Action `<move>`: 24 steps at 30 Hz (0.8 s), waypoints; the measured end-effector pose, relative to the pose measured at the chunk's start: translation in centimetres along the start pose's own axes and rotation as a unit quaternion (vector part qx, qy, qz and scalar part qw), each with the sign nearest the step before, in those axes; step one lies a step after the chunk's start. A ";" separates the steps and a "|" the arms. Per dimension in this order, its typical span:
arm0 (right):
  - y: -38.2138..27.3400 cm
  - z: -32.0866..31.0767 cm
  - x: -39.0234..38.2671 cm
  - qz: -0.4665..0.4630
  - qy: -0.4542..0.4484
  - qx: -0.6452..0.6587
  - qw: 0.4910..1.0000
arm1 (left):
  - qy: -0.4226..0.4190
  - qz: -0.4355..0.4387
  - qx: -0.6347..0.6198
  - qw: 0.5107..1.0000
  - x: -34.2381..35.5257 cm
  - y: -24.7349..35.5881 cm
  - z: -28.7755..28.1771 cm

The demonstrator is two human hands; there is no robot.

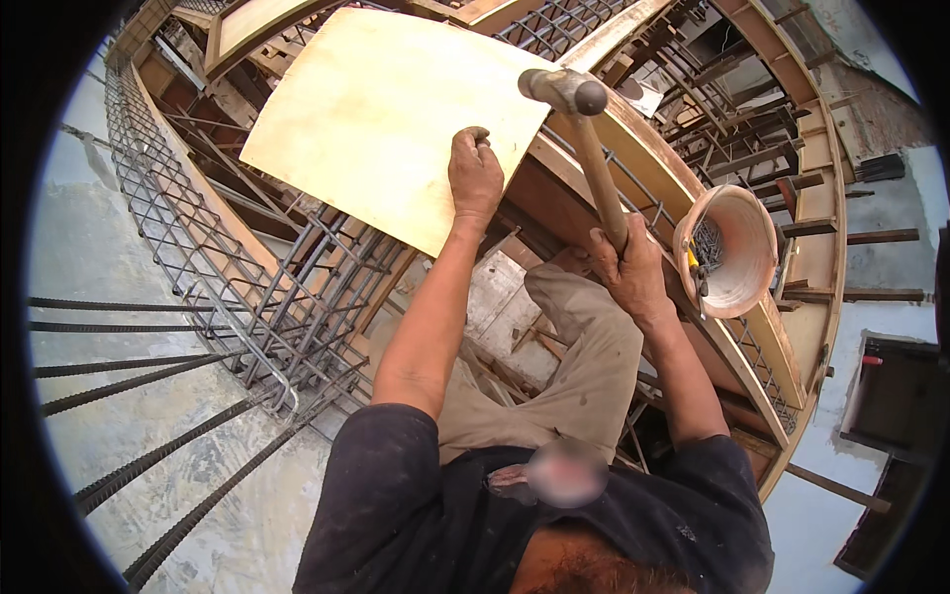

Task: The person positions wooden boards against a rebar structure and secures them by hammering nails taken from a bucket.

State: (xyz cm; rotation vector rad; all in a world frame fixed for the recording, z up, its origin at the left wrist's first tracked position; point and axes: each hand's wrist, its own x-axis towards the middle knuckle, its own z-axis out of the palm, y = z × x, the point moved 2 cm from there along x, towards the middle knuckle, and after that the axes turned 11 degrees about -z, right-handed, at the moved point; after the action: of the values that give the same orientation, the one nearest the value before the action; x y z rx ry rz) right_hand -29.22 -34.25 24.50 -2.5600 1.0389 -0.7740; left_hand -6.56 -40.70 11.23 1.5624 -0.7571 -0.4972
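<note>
My right hand is wrapped round the lower wooden handle of a hammer. The hammer points up and away from me, its metal head beyond the right edge of a pale plywood sheet. Over the near right part of that sheet is my left hand, its fingers curled closed. What they pinch, if anything, is too small to make out. To the right of my right hand a round, worn pinkish bucket holds many nails and a tool with a yellow part.
Wooden formwork boards run past the sheet on the right. Rebar cages lie along the left, with loose bars sticking out over a grey wall. Below my legs is an opening with boards further down. Timber props stand at far right.
</note>
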 end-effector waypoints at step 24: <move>-1.3 -0.9 0.2 0.111 0.000 0.146 0.983 | 0.025 0.070 0.096 0.993 -1.0 -0.7 -0.4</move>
State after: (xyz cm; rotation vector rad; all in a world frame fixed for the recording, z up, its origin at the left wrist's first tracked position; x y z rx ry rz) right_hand -28.91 -33.50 25.85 -2.1571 1.0979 -0.7987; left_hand -6.86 -39.72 10.46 1.6782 -0.8903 -0.2887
